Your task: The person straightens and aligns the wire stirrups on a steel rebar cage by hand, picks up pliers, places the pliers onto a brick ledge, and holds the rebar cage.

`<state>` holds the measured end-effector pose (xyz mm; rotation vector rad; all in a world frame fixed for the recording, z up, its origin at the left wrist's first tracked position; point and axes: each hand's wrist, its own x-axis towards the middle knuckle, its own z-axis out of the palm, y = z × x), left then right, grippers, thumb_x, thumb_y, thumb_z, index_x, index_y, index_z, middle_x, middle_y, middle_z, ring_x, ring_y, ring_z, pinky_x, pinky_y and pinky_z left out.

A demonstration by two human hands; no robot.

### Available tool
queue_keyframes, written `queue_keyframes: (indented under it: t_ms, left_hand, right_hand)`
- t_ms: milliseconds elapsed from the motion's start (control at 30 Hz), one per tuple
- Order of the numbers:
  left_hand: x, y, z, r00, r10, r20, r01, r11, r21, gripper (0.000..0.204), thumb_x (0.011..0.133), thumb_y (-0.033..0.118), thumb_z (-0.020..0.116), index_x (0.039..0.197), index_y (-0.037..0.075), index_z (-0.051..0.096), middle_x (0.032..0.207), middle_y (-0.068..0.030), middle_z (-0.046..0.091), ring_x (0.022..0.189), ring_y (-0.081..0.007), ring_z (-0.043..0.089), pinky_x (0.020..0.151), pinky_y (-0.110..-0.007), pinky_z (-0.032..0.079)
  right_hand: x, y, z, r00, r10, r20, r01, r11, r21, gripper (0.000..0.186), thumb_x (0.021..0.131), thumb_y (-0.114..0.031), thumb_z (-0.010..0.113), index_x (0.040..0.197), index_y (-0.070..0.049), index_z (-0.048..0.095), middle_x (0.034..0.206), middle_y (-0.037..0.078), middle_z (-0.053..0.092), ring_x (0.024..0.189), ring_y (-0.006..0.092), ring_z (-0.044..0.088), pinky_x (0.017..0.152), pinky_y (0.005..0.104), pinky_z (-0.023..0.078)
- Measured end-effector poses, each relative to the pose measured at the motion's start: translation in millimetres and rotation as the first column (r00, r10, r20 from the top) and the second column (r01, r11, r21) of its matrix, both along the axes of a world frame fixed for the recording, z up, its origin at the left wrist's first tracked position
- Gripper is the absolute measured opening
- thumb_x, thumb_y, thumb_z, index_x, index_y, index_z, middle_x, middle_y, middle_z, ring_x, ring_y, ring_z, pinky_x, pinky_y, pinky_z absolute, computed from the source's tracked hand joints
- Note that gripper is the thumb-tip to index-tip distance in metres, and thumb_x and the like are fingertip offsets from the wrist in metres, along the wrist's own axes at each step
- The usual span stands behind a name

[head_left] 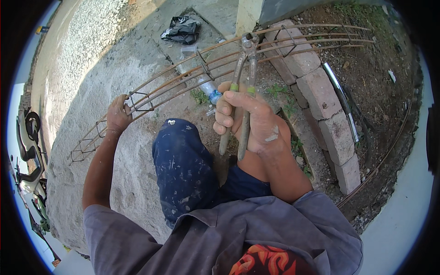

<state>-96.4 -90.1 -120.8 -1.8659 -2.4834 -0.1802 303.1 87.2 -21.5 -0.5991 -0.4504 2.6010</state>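
Note:
A long rebar cage (176,80) of thin rusty bars and square wire stirrups stretches across in front of me, from lower left to upper right. My left hand (119,114) is closed around its bars beside a stirrup (141,101). In my right hand (250,114) I hold a pair of long-handled pincers (239,68) with green bands on the handles. Their jaws point away from me, at the far bars of the cage; whether they touch a bar I cannot tell. My fingers hide part of the handles.
A low row of concrete blocks (318,94) curves down the right side, with a shiny metal strip (340,101) beside it. A black plastic bag (181,30) and a plastic bottle (211,90) lie beyond the cage. Motorbikes (32,160) stand at far left, near gravel (94,34).

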Motion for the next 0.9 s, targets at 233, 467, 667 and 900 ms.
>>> queue_keyframes:
  t_ms: [233, 467, 667, 900]
  left_hand:
    - [1, 1, 3, 0.999, 0.024, 0.022, -0.023, 0.999, -0.038, 0.031, 0.083, 0.003, 0.051, 0.113, 0.003, 0.055, 0.103, -0.0194, 0.064, 0.097, -0.0401, 0.062, 0.085, -0.047, 0.049]
    - [4, -1, 5, 0.998, -0.059, 0.022, 0.059, 0.998, 0.033, 0.030, 0.080, 0.005, 0.055, 0.110, 0.003, 0.056, 0.100, -0.0176, 0.061, 0.096, -0.0387, 0.060, 0.083, -0.047, 0.046]
    - [-3, 2, 5, 0.995, -0.048, 0.088, 0.052, 0.998, -0.040, 0.033, 0.079, 0.004, 0.057, 0.112, 0.000, 0.055, 0.103, -0.0194, 0.062, 0.099, -0.0410, 0.059, 0.085, -0.048, 0.046]
    - [-5, 3, 7, 0.991, -0.085, 0.105, 0.089, 0.995, -0.038, 0.033, 0.080, 0.002, 0.058, 0.113, 0.001, 0.054, 0.104, -0.0221, 0.062, 0.098, -0.0441, 0.059, 0.083, -0.049, 0.047]
  right_hand:
    - [43, 27, 0, 0.911, -0.412, 0.035, 0.410, 0.911, 0.051, 0.026, 0.093, -0.015, 0.056, 0.115, -0.002, 0.056, 0.074, 0.005, 0.050, 0.064, 0.0159, 0.050, 0.063, 0.0357, 0.042]
    - [72, 25, 20, 0.740, -0.670, 0.065, 0.668, 0.743, 0.051, 0.023, 0.092, -0.012, 0.057, 0.113, -0.004, 0.052, 0.074, 0.006, 0.053, 0.063, 0.0173, 0.051, 0.062, 0.0380, 0.043]
    - [81, 22, 28, 0.694, -0.712, 0.105, 0.704, 0.702, 0.109, 0.028, 0.093, -0.011, 0.054, 0.119, 0.000, 0.050, 0.075, 0.006, 0.053, 0.064, 0.0167, 0.052, 0.060, 0.0376, 0.044]
    - [127, 52, 6, 0.407, -0.776, 0.482, 0.528, 0.630, 0.569, 0.046, 0.088, -0.007, 0.056, 0.131, 0.006, 0.047, 0.082, 0.010, 0.057, 0.062, 0.0133, 0.054, 0.053, 0.0307, 0.047]
